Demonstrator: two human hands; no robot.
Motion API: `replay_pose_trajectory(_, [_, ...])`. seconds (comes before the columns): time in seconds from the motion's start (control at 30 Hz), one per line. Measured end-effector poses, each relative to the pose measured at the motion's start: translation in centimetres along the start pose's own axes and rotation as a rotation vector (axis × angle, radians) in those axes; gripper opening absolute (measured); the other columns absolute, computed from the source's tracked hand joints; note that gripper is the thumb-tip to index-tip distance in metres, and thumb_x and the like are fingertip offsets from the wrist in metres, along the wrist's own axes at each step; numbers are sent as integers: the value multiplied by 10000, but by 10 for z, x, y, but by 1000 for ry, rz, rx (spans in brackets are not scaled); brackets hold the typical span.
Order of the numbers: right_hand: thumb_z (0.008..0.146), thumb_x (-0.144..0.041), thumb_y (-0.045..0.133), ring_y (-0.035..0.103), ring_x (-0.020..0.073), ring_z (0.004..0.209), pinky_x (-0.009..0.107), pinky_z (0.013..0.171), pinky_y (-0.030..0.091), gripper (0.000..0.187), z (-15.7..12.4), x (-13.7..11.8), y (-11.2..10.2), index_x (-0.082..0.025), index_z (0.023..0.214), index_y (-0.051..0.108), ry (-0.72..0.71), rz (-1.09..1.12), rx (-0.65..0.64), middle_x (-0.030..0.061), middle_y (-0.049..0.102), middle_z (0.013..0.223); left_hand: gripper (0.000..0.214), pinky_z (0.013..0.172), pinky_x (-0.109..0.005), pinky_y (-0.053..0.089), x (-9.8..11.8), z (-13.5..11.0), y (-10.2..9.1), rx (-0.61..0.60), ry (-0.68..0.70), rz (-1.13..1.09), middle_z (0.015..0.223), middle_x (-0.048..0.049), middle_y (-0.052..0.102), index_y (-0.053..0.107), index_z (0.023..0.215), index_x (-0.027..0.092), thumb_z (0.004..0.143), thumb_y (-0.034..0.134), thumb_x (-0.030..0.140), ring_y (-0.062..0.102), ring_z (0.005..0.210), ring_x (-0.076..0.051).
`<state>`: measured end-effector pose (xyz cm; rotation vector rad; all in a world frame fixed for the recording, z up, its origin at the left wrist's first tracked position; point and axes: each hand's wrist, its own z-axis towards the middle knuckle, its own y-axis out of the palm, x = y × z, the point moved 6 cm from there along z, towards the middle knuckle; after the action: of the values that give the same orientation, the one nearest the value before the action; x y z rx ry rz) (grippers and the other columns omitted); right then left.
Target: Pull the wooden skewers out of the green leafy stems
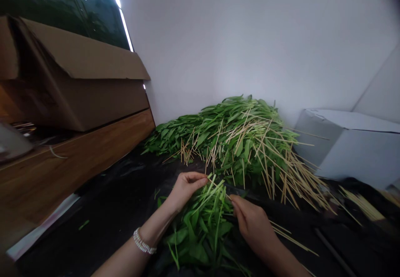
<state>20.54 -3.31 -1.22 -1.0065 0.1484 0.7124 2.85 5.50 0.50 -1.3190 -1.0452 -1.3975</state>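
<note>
My left hand [190, 187], with a beaded bracelet on its wrist, is closed in a pinch at the left end of a thin wooden skewer [228, 195]. At the skewer's other end, the fingers of my right hand [251, 215] are pinched too. Between the hands, pale cut stems of leafy greens [200, 231] lie along the skewer, and their leaves hang down toward me. The stems hide most of the skewer, so I cannot tell whether it runs through them all.
Behind my hands, a large heap of skewered greens [215, 118] rests against the white wall [218, 39]. Loose skewers [362, 204] lie at right near a white box [353, 147]. Black sheeting [103, 210] covers the work surface. An open cardboard box [93, 101] stands on a wooden ledge [93, 149] at left.
</note>
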Motion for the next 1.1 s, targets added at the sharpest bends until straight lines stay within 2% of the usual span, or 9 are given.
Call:
replay_pose_trajectory(0.27, [916, -157, 311, 683, 164, 753, 255, 657, 512, 307, 0, -1, 0, -179, 1078, 571, -26, -10, 25, 47, 703, 859, 321, 626, -264, 484, -3, -3, 9, -86, -33, 4, 711, -79, 722, 741, 752, 117, 613, 788, 402, 622, 622, -166])
replay_pose_trajectory(0.47, [935, -180, 300, 677, 162, 804, 251, 684, 507, 290, 1, 4, -5, -193, 1071, 556, 3, -5, 34, 50, 691, 903, 448, 651, -254, 477, 1, -3, 10, -190, -51, -45, 765, -71, 712, 735, 906, 122, 758, 626, 531, 629, 673, -172])
replay_pose_trajectory(0.57, [941, -190, 292, 674, 162, 794, 256, 691, 504, 286, 1, 8, -7, -200, 1053, 555, 37, -12, 27, 45, 686, 894, 397, 660, -238, 469, 0, -2, 8, -235, -42, 48, 788, -63, 708, 730, 941, 127, 762, 651, 473, 618, 688, -158])
replay_pose_trajectory(0.7, [937, -194, 301, 676, 164, 788, 258, 693, 501, 279, 2, 8, -9, -197, 1041, 560, 56, -15, 25, 43, 689, 887, 265, 676, -245, 477, -1, -1, 8, -282, 27, 152, 819, -56, 708, 739, 861, 147, 693, 736, 352, 614, 730, -171])
replay_pose_trajectory(0.87, [941, -226, 303, 670, 157, 711, 248, 647, 485, 277, 3, 9, -17, -197, 1020, 567, 76, -28, 78, 31, 684, 819, 199, 640, -237, 470, -2, 1, 8, -259, 51, 159, 742, -44, 691, 726, 789, 146, 691, 730, 318, 602, 673, -154])
replay_pose_trajectory(1.1, [959, -363, 270, 621, 158, 545, 239, 519, 440, 302, 2, 30, -42, -218, 1000, 532, 283, -7, 220, 2, 645, 677, 245, 694, -257, 476, -5, 7, 3, -193, 49, 99, 800, -56, 713, 716, 849, 144, 661, 753, 297, 632, 706, -160])
